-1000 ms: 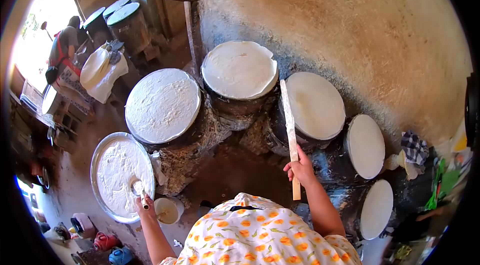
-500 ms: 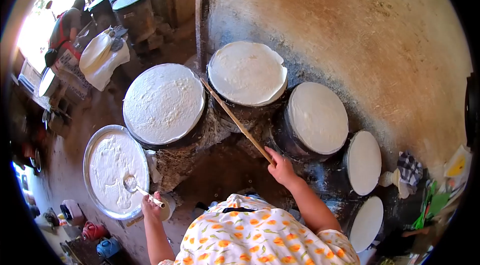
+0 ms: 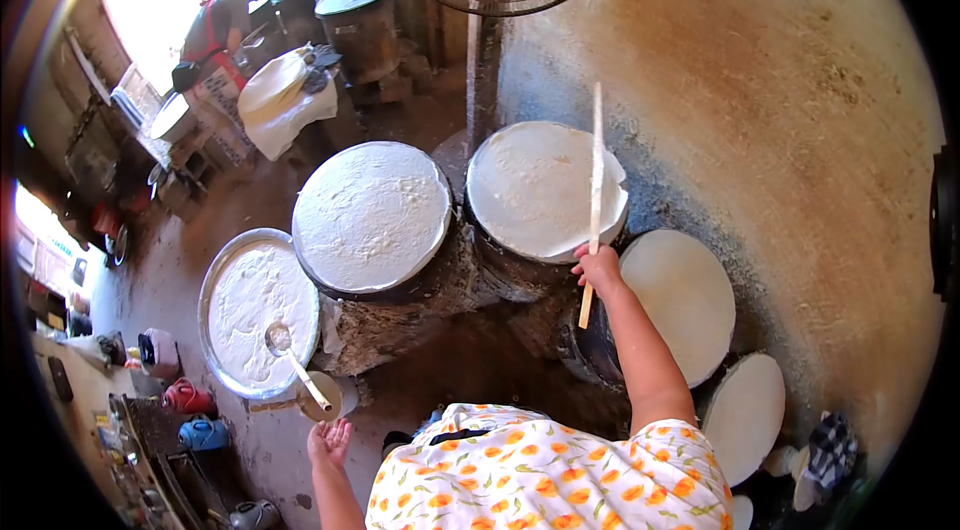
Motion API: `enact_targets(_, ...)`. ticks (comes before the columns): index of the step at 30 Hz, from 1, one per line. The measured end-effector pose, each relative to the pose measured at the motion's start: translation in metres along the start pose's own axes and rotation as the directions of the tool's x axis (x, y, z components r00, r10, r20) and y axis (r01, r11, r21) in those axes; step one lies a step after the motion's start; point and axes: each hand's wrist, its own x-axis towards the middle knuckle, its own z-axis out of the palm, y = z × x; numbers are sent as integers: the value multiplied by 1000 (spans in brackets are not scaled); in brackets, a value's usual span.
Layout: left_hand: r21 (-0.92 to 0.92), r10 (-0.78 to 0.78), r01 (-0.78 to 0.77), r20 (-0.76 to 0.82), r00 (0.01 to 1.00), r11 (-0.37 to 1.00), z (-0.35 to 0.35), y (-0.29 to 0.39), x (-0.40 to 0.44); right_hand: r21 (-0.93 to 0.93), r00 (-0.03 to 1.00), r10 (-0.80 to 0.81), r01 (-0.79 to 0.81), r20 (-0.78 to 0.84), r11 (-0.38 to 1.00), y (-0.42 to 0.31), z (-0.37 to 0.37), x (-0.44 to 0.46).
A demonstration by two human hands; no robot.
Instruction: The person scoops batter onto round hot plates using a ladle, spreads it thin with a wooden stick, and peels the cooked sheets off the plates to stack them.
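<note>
Left hand [image 3: 329, 442]: fingers open, unloaded, just beside ladle [image 3: 307, 381], long axis slanting from white mixture [image 3: 248, 300] toward them. Right hand [image 3: 602, 271]: fingers clamped on stick [image 3: 597, 160].

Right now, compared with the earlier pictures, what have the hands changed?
The left hand has let go of the pale-handled round ladle, now resting in the round metal basin of white mixture; its palm is open. The right hand has moved the long flat wooden stick forward, by the ragged-edged, white-topped round drum. Its grip on the stick stayed.
</note>
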Motion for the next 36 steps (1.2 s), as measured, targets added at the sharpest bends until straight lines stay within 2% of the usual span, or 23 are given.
enact_targets(1, -32, 3, -2, 11, 1000, 999, -4, -3, -6, -40, 998, -26, 28, 53, 999, -8, 5, -5)
enact_targets(3, -67, 44, -46, -33, 998, 997, -11, -8, -13, -160, 959, -225, 252, 172, 954, -10, 13, -4)
enact_targets(4, -88, 74, -80, -71, 995, 993, -14, -10, -15, -423, 743, -656, 641, 134, 640, 2, 19, 5)
enact_targets(7, -131, 88, -96, -69, 994, 987, -22, -10, -20, -595, 621, -764, 684, 172, 422, -26, 18, -10)
enact_targets(8, -135, 91, -100, -69, 993, 986, -24, -10, -20, -592, 618, -767, 688, 174, 420, -29, 19, -7)
enact_targets(10, -160, 106, -117, -77, 991, 980, -27, -9, -21, -716, 390, -866, 695, 312, 55, -34, 13, 0)
enact_targets(11, -163, 105, -117, -76, 992, 980, -30, -9, -21, -716, 388, -867, 696, 314, 52, -32, 11, 4)
enact_targets(13, -197, 89, -99, -56, 994, 975, -33, -8, -19, -727, 516, -698, 687, 497, -10, -27, 8, 19)
enact_targets(14, -200, 86, -94, -51, 995, 975, -34, -7, -16, -694, 504, -725, 719, 469, 50, -26, 6, 25)
enact_targets(17, -225, 78, -88, -53, 996, 970, -41, -5, -5, -644, 448, -795, 759, 408, 97, -59, -6, 24)
enact_targets(19, -228, 70, -68, 0, 998, 971, -44, -1, 4, -683, 346, -874, 730, 341, 22, -89, -14, 15)
enact_targets(22, -205, 6, 16, 105, 994, 979, -42, 4, 24, -714, 378, -888, 694, 261, 85, -131, -25, -21)
enact_targets(24, -147, -52, 73, 141, 989, 986, -30, 3, 35, -617, 480, -861, 733, 172, 286, -150, -34, -50)
enact_targets(25, -96, -95, 112, 164, 982, 989, -21, 1, 39, -641, 490, -858, 711, 156, 290, -154, -39, -64)
enact_targets(26, -67, -121, 135, 178, 977, 989, -10, -2, 42, -596, 533, -842, 703, 79, 388, -155, -44, -77)
enact_targets(27, 30, -181, 179, 212, 960, 983, 4, -7, 43, -545, 577, -817, 684, -2, 485, -156, -51, -94)
enact_targets(28, 136, -247, 219, 238, 939, 966, 17, -12, 42, -555, 661, -747, 596, -71, 580, -157, -56, -117)
enact_targets(29, 248, -315, 253, 256, 914, 935, 29, -15, 41, -578, 674, -730, 552, -115, 601, -151, -64, -132)
enact_targets(30, 306, -353, 271, 256, 900, 913, 39, -20, 44, -490, 723, -674, 537, -153, 687, -144, -74, -148)
enact_targets(32, 637, -483, 183, 335, 809, 748, 61, -30, 52, -369, 813, -529, 426, -246, 826, -132, -91, -195)
enact_targets(33, 694, -529, 184, 321, 786, 696, 75, -33, 50, -376, 810, -494, 371, -315, 849, -124, -98, -218)
enact_targets(35, 844, -693, 186, 265, 670, 503, 101, -41, 44, -206, 876, -217, 139, -430, 969, -101, -113, -269)
enact_targets(36, 879, -772, 215, 229, 593, 426, 107, -48, 58, -130, 848, -146, 92, -509, 987, -89, -116, -295)
